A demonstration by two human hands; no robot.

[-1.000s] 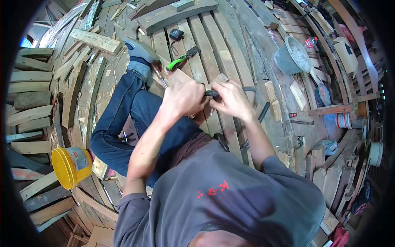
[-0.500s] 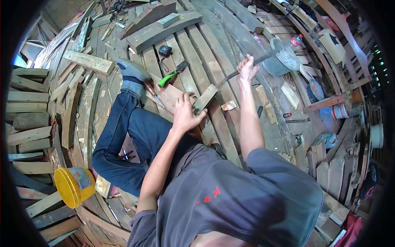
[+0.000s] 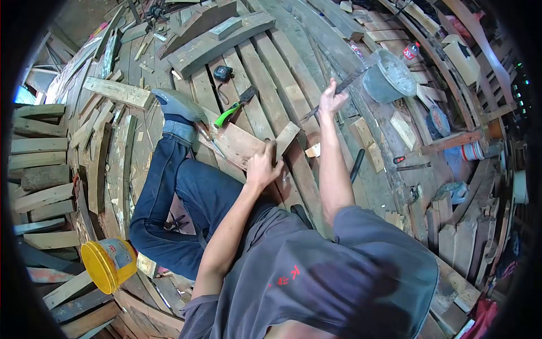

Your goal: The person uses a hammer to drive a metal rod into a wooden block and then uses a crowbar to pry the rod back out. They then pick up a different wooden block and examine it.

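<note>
My left hand (image 3: pixel 263 168) grips the near end of a short wood block (image 3: pixel 287 139), fingers bent round it. Under that hand lies a wider flat board (image 3: pixel 240 146). Up and to the right, my right hand (image 3: pixel 332 101) is closed on a long dark bar (image 3: pixel 353 78). One end of the bar points down toward the block, and the other passes in front of a grey bucket. Beyond the board rest a green-handled tool (image 3: pixel 227 114) with a dark head, and a thin-bladed tool (image 3: pixel 212 139) with a brownish handle beside my shoe.
A black tape measure (image 3: pixel 223 73) sits on the slats, below a thick beam (image 3: pixel 226 42). The grey bucket (image 3: pixel 390 79) stands at upper right, a yellow bucket (image 3: pixel 101 264) at lower left. Wood offcuts (image 3: pixel 45 161) are stacked along the left side.
The bar has swung slightly, its lower end moving away from the block. My left fingers have drawn in round the block, which has turned a little. The camera view has shifted slightly.
</note>
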